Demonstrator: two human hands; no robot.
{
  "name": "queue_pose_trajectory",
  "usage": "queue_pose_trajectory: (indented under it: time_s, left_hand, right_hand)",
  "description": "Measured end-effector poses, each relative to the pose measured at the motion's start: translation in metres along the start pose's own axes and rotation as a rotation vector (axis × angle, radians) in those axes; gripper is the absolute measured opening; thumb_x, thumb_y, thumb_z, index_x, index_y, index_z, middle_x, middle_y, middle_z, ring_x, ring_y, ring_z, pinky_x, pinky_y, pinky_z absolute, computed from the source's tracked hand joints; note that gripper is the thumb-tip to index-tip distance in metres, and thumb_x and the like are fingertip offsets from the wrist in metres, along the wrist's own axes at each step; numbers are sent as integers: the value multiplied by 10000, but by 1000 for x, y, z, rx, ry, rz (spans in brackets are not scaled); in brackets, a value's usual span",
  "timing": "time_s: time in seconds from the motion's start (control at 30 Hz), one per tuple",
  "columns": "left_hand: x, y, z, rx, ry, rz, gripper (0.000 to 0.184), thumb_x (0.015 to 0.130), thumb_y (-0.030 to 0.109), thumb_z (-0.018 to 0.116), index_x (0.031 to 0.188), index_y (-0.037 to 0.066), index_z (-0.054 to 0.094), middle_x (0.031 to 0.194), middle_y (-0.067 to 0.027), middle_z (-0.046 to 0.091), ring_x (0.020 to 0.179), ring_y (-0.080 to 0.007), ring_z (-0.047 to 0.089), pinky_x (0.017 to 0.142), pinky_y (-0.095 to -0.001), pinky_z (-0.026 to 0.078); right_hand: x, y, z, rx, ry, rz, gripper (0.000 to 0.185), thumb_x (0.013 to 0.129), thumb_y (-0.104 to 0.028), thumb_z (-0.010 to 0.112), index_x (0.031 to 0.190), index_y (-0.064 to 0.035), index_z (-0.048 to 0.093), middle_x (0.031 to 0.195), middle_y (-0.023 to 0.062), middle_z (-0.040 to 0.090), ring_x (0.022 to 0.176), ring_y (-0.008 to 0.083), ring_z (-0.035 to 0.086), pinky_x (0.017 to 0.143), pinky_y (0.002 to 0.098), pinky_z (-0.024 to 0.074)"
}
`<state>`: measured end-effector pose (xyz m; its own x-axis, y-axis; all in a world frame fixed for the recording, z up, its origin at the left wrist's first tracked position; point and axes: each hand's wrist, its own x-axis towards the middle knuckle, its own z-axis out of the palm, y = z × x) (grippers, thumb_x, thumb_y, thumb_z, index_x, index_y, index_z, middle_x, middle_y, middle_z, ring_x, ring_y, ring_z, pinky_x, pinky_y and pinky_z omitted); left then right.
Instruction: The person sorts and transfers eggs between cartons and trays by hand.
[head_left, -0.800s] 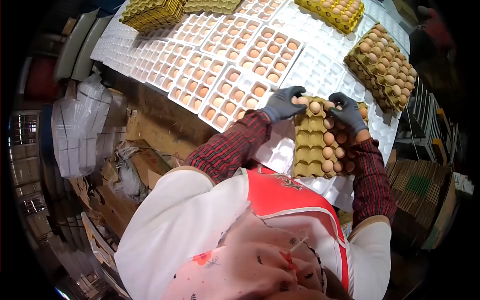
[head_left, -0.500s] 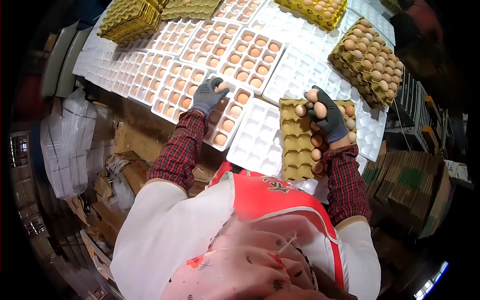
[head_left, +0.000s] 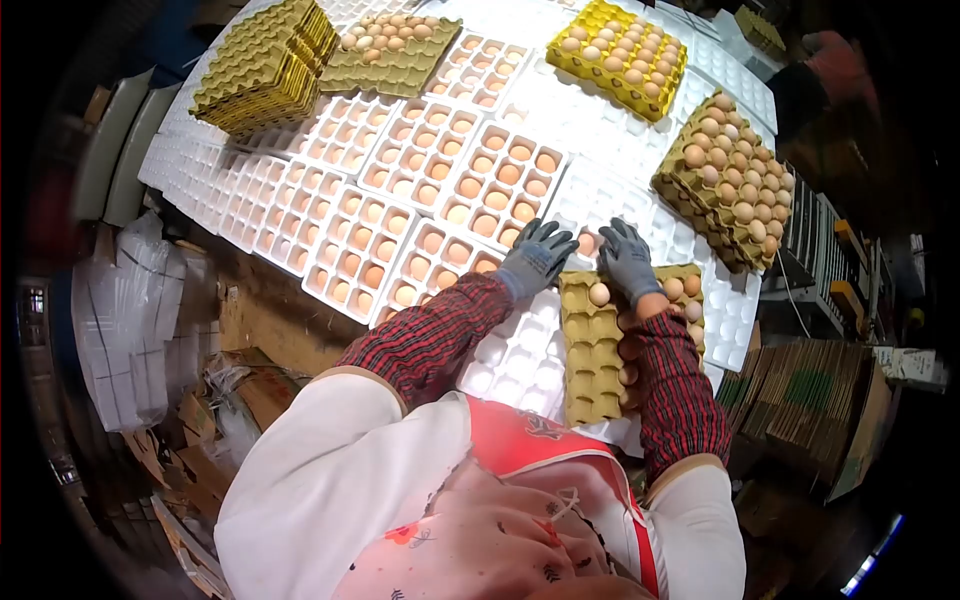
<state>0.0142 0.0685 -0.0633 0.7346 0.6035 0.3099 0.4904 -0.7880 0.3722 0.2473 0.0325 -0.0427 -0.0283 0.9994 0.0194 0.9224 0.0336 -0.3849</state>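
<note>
My left hand, in a grey glove, lies with fingers spread at the right edge of a white tray with eggs. My right hand, gloved too, is over a white tray just beyond the brown egg carton. An egg shows between the two hands, beside the right fingertips; whether those fingers grip it is unclear. One egg sits at the carton's top, and more eggs line its right side, partly hidden by my right forearm.
Stacked cartons full of eggs stand at the right. A yellow carton with eggs is farther back. Empty cartons are piled at the back left, beside a partly filled carton. Folded cardboard stands right of the table.
My left hand has moved right from the egg-filled tray, nearer my right hand. My right hand has gone from above the carton, where it held eggs, to the white tray beyond.
</note>
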Motion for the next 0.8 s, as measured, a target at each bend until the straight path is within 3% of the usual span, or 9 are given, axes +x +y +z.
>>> queue_pose_trajectory:
  time_s: [0.03,0.1,0.13,0.17,0.27,0.37,0.47,0.6,0.8]
  left_hand:
    - [-4,8,-12,-7,96,-27,389,904,183,613,1280,82,589,1262,-123,590,1171,-309,546,1065,-458,388]
    - [-16,36,-50,-594,117,-364,389,905,217,635,1253,51,583,1177,-152,637,1115,-319,613,969,-426,487]
    - [-31,57,-43,-927,249,-573,418,915,267,670,1230,7,580,1111,-180,660,1004,-310,659,855,-387,531]
    - [-51,67,-27,-897,285,-611,474,949,376,642,1233,4,569,1074,-164,660,952,-244,644,821,-380,526]
    - [-83,129,-80,-1458,-150,-1002,481,946,517,602,1089,58,594,917,-17,600,738,-128,531,696,-301,502]
    - [-110,150,-68,-1444,6,-937,488,933,518,614,1106,62,598,912,-31,607,765,-141,548,722,-316,504]
    - [-122,147,-54,-1394,143,-925,497,920,519,626,1124,66,602,906,-45,615,791,-155,565,748,-332,505]
    - [-125,135,-47,-1283,285,-907,512,904,520,642,1147,72,607,898,-64,624,827,-173,588,782,-352,507]
    - [-97,114,-36,-1097,407,-811,539,879,522,665,1182,80,615,887,-91,639,881,-201,623,834,-382,510]
  right_hand:
    - [-14,4,-6,153,146,15,341,890,-205,622,1222,-126,645,1364,170,548,1253,371,508,1062,435,406]
    - [-51,-11,-69,270,302,95,336,919,-175,606,1223,-33,623,1299,220,574,1238,385,517,1052,433,415]
    - [-72,17,-75,319,357,210,322,925,-132,639,1197,39,615,1290,188,608,1215,323,562,1026,377,426]
    - [-91,40,-88,354,276,347,348,974,-169,567,1227,68,592,1297,176,606,1222,285,559,1016,350,425]
    - [-81,-9,-58,464,160,245,331,973,-177,570,1201,61,596,1254,168,611,1174,278,559,984,351,430]
    - [-71,-142,6,504,-96,-38,315,971,-184,573,1176,54,600,1211,160,615,1126,272,558,952,353,435]
    - [-69,-209,53,420,-234,-270,300,970,-192,577,1150,47,604,1167,152,619,1078,266,557,920,354,441]
    - [-59,-243,81,359,-294,-407,283,968,-202,581,1116,37,610,1110,141,624,1014,257,556,877,356,447]
    - [-54,-237,83,371,-342,-368,262,965,-217,588,1065,24,618,1023,125,633,919,244,554,813,358,458]
